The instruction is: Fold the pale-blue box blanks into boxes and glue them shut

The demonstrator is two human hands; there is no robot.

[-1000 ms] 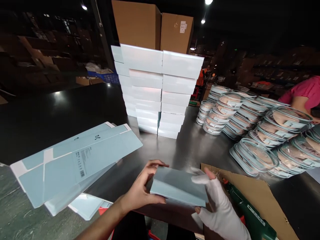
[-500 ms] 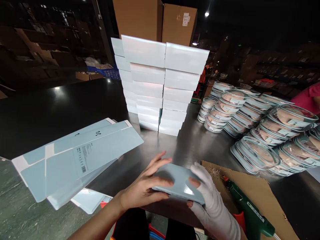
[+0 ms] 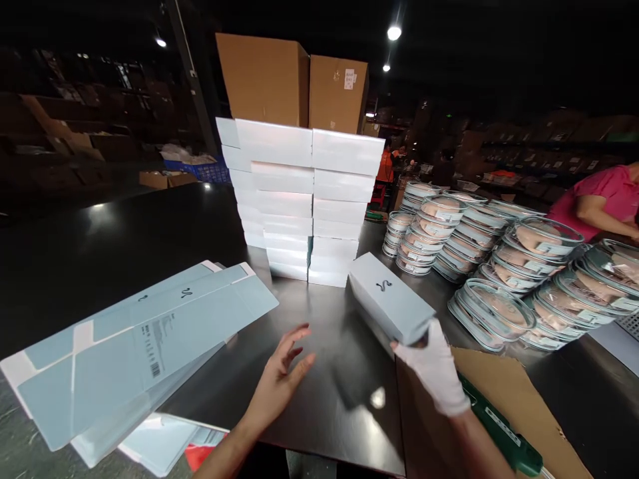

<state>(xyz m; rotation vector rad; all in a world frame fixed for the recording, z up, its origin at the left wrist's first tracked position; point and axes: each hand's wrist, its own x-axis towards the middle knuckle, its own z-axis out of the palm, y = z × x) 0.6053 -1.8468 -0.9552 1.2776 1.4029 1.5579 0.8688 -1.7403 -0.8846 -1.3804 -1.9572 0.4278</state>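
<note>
My right hand (image 3: 434, 369), in a white glove with bare fingertips, grips the near end of a light blue box (image 3: 392, 293) with a dark squiggle printed on top. The box is tilted, its far end close to the right side of a tall stack of pale boxes (image 3: 284, 179). My bare left hand (image 3: 282, 372) holds nothing; its fingers are apart above the dark metal table (image 3: 319, 399). Left of it lie flat, unfolded light blue cartons (image 3: 184, 326), overlapping one another. A green glue gun (image 3: 499, 426) rests beside my right forearm, partly hidden by it.
Clear round containers (image 3: 499, 306) stand in stacks at the right. A brown cardboard sheet (image 3: 529, 392) lies under the glue gun. Big cardboard boxes (image 3: 264, 80) rise behind the pale stack. A person in a pink top (image 3: 594, 196) is at the far right.
My left hand has let go of the box and drawn slightly left. My right hand has carried the box forward and right, turning it lengthwise. The view has tipped upward.
</note>
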